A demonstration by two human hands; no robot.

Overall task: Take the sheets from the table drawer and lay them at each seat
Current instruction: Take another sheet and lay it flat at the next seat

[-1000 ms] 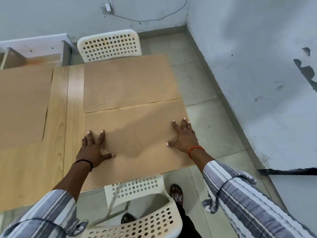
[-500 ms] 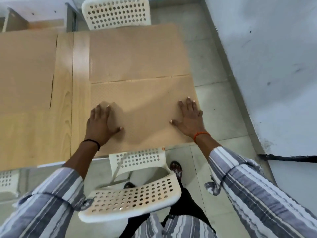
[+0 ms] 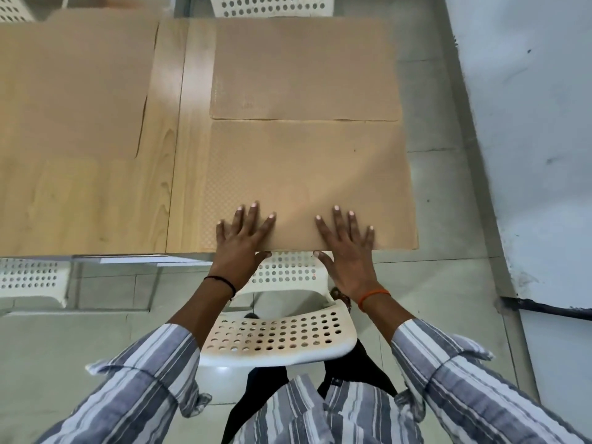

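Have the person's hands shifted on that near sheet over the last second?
Yes. Both the left hand and right hand slid back along the near sheet to its edge by the table's near rim.

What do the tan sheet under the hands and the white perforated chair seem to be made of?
Tan sheet: probably thin embossed plastic or paper, matte; a fine dotted texture shows. White perforated chair: apparently moulded plastic, slightly glossy, with smooth rounded edges and punched holes.

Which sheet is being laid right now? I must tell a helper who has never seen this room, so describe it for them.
Start at the wooden table and go to its end by the white wall. Two tan sheets lie there; take the near sheet, at the table edge above the white perforated chair. Unlike the far sheet, it has the left hand and right hand pressing flat on it.
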